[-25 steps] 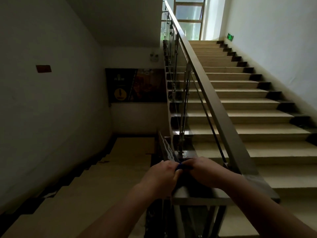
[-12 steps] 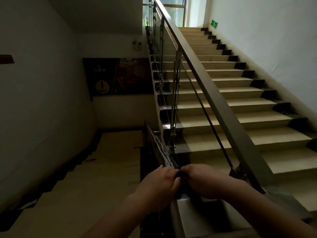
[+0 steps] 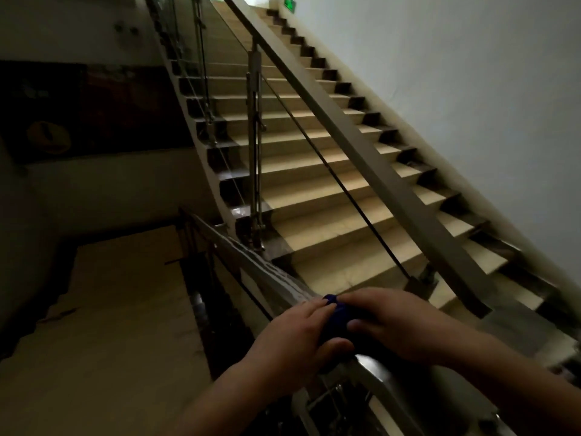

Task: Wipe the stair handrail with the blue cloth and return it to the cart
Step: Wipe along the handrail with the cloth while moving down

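2 bare hands meet at the corner of the handrail (image 3: 374,171), with 1 blue cloth (image 3: 338,316) bunched between them. The left hand (image 3: 295,338) curls its fingers (image 3: 314,309) over the near side of the cloth, thumb tucked under it, so its grip is closed on the fabric. The right hand (image 3: 393,322) lies over the cloth from the far side, thumb pressed against the blue, and its grip is likewise closed on it. Only a small dark-blue patch shows between the 2 hands; the rest is hidden beneath them. The cloth sits on the rail's turn, where 1 lower handrail (image 3: 251,262) drops away to the left and the long one climbs to the upper right. 2 flights show: 1 rising staircase (image 3: 314,171) with pale treads, and 1 descending flight (image 3: 110,309) at lower left. At least 2 metal balusters (image 3: 254,127) stand along the rising flight. 1 green exit sign (image 3: 290,3) glows on the white wall (image 3: 456,89) at the top. 1 dark poster (image 3: 78,111) hangs on the landing wall to the left.
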